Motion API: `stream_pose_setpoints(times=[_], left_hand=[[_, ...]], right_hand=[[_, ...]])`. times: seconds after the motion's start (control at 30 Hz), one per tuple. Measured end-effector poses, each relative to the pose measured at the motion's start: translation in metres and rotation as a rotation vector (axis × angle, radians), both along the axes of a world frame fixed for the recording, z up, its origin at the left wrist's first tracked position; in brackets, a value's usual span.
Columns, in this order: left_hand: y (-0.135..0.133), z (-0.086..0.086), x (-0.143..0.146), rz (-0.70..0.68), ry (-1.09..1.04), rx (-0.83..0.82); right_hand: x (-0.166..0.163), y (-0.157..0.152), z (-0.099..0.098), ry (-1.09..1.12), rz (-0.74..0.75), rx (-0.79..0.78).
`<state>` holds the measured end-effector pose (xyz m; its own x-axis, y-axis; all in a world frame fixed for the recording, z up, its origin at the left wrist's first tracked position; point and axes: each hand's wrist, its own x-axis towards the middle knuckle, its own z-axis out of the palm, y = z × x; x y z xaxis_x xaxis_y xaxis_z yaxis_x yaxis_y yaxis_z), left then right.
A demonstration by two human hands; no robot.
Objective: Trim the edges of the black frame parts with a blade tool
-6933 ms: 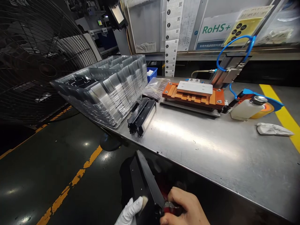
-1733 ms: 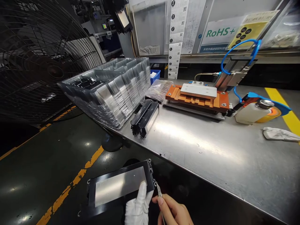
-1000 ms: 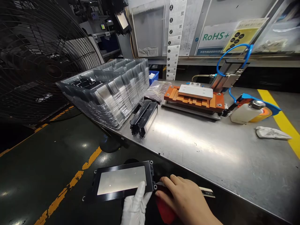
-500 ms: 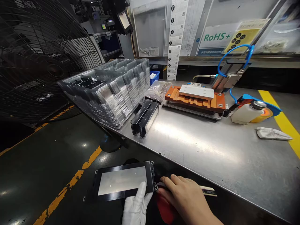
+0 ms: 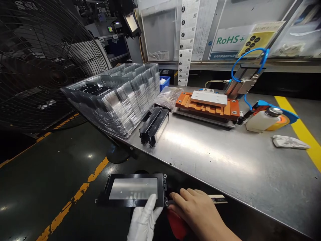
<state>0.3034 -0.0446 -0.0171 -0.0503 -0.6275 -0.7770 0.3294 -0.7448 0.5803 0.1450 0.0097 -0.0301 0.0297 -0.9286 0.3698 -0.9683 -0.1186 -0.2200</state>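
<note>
My left hand (image 5: 143, 222), in a white glove, grips the near edge of a flat black frame (image 5: 134, 191) with a shiny metal panel in its middle. I hold it level, below the front edge of the steel table (image 5: 225, 160). My bare right hand (image 5: 200, 216) is closed on a small tool with red handles (image 5: 177, 225). The tool's tip touches the frame's right near corner. A thin dark strip (image 5: 217, 199) shows just beyond my right hand's knuckles.
On the table stand a tall stack of clear plastic trays (image 5: 117, 97), two more black frames (image 5: 154, 125), an orange fixture with a white plate (image 5: 208, 104), a white bottle (image 5: 260, 118) and a white cloth (image 5: 288, 142). A large fan (image 5: 42, 63) stands at the left.
Earlier the frame stood on edge; I have turned it flat with the metal panel up. My right hand moved over its right corner and stays there; the frame has levelled slightly.
</note>
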Motion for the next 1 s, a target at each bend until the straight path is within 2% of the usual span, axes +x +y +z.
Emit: stream_pose_setpoints(times=[0.1, 0.2, 0.33, 0.4, 0.53, 0.8, 1.0], left_hand=[[-0.006, 0.016, -0.006, -0.043, 0.038, 0.022], [-0.009, 0.023, -0.005, -0.08, 0.041, 0.023], [-0.011, 0.014, 0.006, -0.128, 0.042, 0.081], [-0.012, 0.009, 0.012, -0.195, 0.093, 0.106], [-0.016, 0.009, 0.016, -0.29, 0.163, 0.139], [-0.021, 0.012, 0.01, -0.249, 0.194, 0.164], [-0.012, 0.04, -0.007, -0.105, 0.13, 0.107]], right_hand=[[-0.002, 0.0, 0.002, 0.01, 0.025, -0.025], [-0.005, 0.0, 0.005, 0.003, 0.065, -0.045], [-0.01, 0.0, 0.007, -0.024, 0.126, -0.04], [-0.012, 0.001, 0.006, -0.029, 0.149, -0.028], [-0.015, 0.004, 0.002, -0.034, 0.187, -0.012], [-0.015, 0.008, 0.007, -0.079, 0.182, -0.013], [-0.014, 0.005, 0.012, -0.131, 0.074, -0.036]])
